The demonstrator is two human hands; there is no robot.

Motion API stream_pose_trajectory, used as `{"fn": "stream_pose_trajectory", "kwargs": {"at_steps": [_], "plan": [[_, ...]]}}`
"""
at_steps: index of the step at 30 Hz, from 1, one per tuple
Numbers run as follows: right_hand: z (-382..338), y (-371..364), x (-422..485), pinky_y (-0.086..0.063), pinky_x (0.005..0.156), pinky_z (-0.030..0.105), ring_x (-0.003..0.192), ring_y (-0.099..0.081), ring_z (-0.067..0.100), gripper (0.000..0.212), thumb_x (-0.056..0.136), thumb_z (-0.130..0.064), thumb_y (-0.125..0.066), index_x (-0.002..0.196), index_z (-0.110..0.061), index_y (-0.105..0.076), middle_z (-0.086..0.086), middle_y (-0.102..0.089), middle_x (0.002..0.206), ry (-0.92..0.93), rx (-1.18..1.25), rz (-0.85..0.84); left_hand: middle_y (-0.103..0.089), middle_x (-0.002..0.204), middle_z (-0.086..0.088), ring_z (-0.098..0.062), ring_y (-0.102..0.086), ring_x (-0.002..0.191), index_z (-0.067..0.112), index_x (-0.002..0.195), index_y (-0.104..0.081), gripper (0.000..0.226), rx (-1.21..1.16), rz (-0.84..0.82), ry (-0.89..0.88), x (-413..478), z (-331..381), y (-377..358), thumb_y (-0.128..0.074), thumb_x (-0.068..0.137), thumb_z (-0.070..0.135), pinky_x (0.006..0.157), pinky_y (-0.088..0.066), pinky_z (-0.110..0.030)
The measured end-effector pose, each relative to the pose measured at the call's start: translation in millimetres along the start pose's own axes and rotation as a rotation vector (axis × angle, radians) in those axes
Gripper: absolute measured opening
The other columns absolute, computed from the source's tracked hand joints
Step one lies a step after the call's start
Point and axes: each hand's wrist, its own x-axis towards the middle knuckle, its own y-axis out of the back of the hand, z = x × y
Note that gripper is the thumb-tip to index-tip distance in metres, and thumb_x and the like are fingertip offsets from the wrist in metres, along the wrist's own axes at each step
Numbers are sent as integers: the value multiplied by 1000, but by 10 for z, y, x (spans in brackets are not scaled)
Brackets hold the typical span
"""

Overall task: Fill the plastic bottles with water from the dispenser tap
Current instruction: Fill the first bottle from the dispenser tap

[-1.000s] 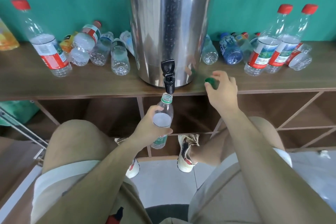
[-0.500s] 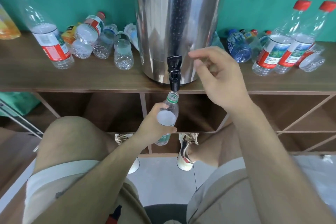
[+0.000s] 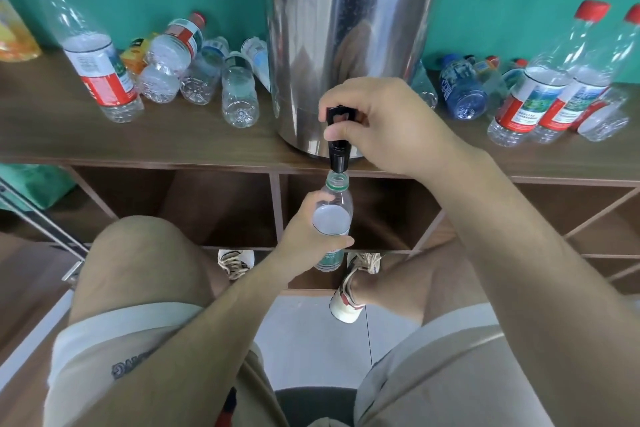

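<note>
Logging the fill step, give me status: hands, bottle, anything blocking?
Right hand on tap lever. Left hand holds uncapped bottle, mouth under spout. Nothing between spout and mouth.

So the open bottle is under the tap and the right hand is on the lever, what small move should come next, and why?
Probably press the tap lever with the right hand. The bottle in the left hand has its open mouth right below the spout, and no stream of water shows yet.
</note>
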Motion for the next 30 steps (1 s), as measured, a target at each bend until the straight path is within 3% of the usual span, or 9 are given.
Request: {"fn": "stream_pose_trajectory", "kwargs": {"at_steps": [8, 10, 12, 15, 20, 23, 25, 28, 30], "plan": [[33, -181, -146, -51, 74, 43, 77, -58, 24, 6, 97, -9, -70, 95, -5, -73, 3, -62, 79, 164, -128, 217, -49, 119, 22, -10, -55, 117, 38, 135, -40, 79, 14, 8, -25, 14, 34, -12, -92, 78, 20, 85, -50, -13], [59, -260, -209, -54, 70, 43, 75, -61, 27, 6, 95, 2, -70, 94, -2, -73, 3, -66, 80, 247, -196, 307, -49, 119, 22, -9, -55, 117, 40, 134, -41, 79, 6, 6, -23, 12, 26, -7, -92, 78, 19, 84, -50, -12], [107, -352, -283, -57, 67, 44, 76, -66, 31, 20, 88, 17, -67, 95, 0, -75, 5, -72, 85, 324, -242, 405, -50, 117, 25, -5, -56, 116, 45, 130, -40, 78, -3, 7, -16, 6, 30, -1, -92, 77, 20, 77, -50, -7], [179, -466, -367, -60, 70, 44, 81, -71, 34, 29, 85, 23, -65, 100, 2, -77, 9, -76, 92, 369, -238, 527, -51, 119, 24, -6, -56, 117, 43, 132, -41, 80, 3, 22, -7, 10, 24, 2, -93, 76, 21, 79, -47, -9], [204, -739, -526, -62, 85, 45, 93, -77, 34, 18, 92, 12, -72, 107, 5, -80, 16, -78, 110, 364, -187, 680, -56, 123, 19, -5, -58, 117, 36, 135, -45, 81, -4, 40, -21, 20, 14, 10, -95, 73, 21, 89, -50, -19], [187, -847, -594, -58, 90, 39, 103, -75, 30, 15, 95, -11, -81, 107, -2, -82, 10, -78, 116, 293, -212, 755, -60, 125, 19, 3, -59, 116, 36, 135, -47, 82, 17, 61, -50, 35, 30, 12, -96, 71, 23, 90, -50, -18], [167, -882, -605, -55, 91, 36, 104, -70, 29, 19, 99, -21, -76, 105, -4, -82, 11, -76, 117, 230, -142, 784, -62, 127, 15, -4, -60, 121, 34, 136, -48, 83, 19, 71, -68, 45, 25, 11, -97, 70, 24, 97, -52, -26], [125, -943, -639, -56, 96, 35, 109, -69, 25, 21, 100, -20, -72, 107, -2, -80, 14, -72, 121, 105, 73, 769, -63, 125, 17, -3, -60, 120, 33, 135, -50, 81, 15, 76, -80, 59, 16, 9, -97, 70, 26, 98, -52, -29], [112, -969, -652, -54, 102, 34, 115, -68, 23, 21, 97, -18, -75, 109, -1, -78, 13, -70, 123, 61, 161, 752, -63, 127, 10, -10, -61, 122, 28, 136, -50, 79, 13, 46, -66, 86, 16, 12, -94, 71, 33, 103, -53, -39]]}}
